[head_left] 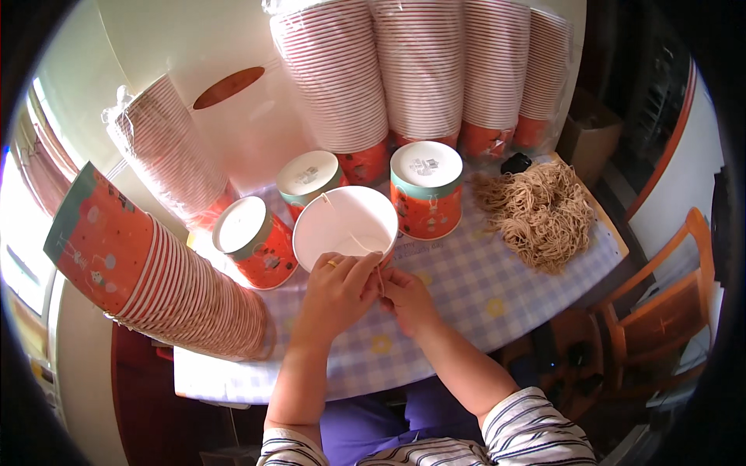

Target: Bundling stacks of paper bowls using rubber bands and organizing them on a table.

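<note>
A paper bucket point(334, 241) with a white inside stands mouth up in front of me, tilted a little toward me. A thin piece of beige twine point(357, 244) lies across its inside, and another bit passes over the far rim. At the near right rim, my left hand point(336, 293) is closed with its fingers over the edge. Touching it, my right hand point(406, 299) pinches a twine end just outside the rim. The fingers partly hide the twine there. Three upside-down orange and green buckets stand around: one left point(268, 252), one behind point(309, 177), one right point(429, 203).
A tangled heap of beige twine point(544, 213) lies on the checked tablecloth point(458, 299) at right. Nested buckets point(186, 287) lean at left, with twine among their rims. Several plastic-wrapped bucket stacks point(420, 70) line the back. A wooden chair point(660, 303) stands right of the table.
</note>
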Available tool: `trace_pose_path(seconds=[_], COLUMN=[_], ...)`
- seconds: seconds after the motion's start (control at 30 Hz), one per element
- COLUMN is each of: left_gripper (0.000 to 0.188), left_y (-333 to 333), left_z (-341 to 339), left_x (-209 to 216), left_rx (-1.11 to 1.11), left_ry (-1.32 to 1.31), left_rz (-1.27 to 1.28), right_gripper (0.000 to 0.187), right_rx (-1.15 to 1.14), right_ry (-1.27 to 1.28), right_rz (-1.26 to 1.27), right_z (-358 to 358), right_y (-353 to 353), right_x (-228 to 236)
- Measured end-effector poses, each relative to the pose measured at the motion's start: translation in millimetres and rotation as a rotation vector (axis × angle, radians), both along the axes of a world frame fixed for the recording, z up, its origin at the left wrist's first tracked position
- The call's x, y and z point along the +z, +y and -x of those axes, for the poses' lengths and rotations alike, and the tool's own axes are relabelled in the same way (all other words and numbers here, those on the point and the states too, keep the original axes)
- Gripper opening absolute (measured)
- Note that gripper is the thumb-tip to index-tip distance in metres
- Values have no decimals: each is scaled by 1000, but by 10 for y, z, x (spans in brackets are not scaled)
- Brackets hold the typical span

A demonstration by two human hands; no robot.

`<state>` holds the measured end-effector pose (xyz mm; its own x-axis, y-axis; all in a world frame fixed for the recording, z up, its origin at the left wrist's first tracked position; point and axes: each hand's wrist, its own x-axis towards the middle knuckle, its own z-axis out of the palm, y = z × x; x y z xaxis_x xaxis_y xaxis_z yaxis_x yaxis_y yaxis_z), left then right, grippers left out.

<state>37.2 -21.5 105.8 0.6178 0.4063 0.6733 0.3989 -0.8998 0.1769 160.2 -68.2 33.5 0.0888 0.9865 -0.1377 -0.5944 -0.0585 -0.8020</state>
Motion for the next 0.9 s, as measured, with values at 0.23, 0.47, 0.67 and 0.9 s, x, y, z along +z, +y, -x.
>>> trace_pose_path(seconds=[0.23,0.47,0.67,0.9], left_gripper=[38,36,30,41], left_y=[-3,41,50,55], left_z=[5,22,52,4], left_x=[-16,-39,-11,-45], left_rx=[21,-30,-29,-16], left_ry=[-39,-136,-110,-87], left_rz=[-32,-85,-74,-101], right_gripper=[8,9,9,11], right_rx=[6,33,33,26], right_ry=[6,-3,8,23], right_rz=[-31,-42,-44,-47], right_z=[7,-23,-27,-19], right_y=[-3,-12,-16,-14], right_x=[3,8,3,1])
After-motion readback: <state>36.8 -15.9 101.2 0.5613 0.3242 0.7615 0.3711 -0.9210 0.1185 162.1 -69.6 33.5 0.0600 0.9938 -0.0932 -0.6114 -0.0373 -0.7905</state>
